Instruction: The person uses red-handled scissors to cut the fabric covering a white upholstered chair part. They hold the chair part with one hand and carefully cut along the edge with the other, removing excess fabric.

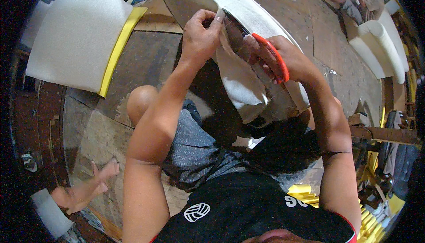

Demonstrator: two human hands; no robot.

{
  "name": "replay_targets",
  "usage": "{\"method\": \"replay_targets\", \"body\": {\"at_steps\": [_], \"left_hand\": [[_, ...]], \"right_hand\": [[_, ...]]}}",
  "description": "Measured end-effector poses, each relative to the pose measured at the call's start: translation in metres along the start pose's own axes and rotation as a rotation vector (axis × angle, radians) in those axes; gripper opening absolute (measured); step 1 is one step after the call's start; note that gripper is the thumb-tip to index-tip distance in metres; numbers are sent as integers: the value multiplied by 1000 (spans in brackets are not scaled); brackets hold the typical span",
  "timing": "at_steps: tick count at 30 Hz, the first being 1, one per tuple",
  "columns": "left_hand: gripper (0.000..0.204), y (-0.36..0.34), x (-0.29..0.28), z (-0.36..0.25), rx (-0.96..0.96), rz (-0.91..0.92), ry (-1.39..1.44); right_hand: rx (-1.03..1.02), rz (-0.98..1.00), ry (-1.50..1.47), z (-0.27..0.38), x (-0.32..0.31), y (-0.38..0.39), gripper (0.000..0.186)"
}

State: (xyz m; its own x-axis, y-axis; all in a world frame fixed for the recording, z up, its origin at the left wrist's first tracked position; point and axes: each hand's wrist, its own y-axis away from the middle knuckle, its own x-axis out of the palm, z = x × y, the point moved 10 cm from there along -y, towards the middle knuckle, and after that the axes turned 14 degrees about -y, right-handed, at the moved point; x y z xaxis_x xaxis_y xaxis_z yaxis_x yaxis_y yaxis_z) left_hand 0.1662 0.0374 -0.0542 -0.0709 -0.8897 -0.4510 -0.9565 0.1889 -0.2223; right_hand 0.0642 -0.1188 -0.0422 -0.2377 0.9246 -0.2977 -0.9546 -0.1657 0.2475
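Observation:
A long, curved furniture piece covered in off-white fabric (254, 3) leans in front of my knees. My left hand (203, 34) pinches the edge of its cover near the top, thumb pressed against the fingers. Loose off-white cloth (239, 85) hangs down below that grip. In my right hand (283, 59) are red-handled scissors (276, 57), gripped by the handle. Their dark blades point up along the cloth edge toward my left thumb. Part of the handle and some of the right fingers are hidden behind one another.
A padded off-white panel (84, 34) with a yellow foam edge (121, 52) stands at the left. Another person (361, 3) sits far right beside a cream upholstered seat (376, 48). Someone's bare leg (86, 187) reaches in at lower left. Yellow foam strips (369, 223) lie at lower right.

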Motion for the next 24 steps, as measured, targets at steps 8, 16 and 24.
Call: {"method": "replay_targets", "body": {"at_steps": [8, 16, 24], "left_hand": [[14, -2, -2, 20, -120, -69, 271], [12, 0, 1, 14, -96, -47, 297], [15, -2, 6, 18, -66, -40, 332]], "right_hand": [[20, 9, -65, -6, 2, -3, 64], [29, 29, -42, -2, 0, -6, 61], [53, 5, 82, -8, -5, -15, 65]]}}
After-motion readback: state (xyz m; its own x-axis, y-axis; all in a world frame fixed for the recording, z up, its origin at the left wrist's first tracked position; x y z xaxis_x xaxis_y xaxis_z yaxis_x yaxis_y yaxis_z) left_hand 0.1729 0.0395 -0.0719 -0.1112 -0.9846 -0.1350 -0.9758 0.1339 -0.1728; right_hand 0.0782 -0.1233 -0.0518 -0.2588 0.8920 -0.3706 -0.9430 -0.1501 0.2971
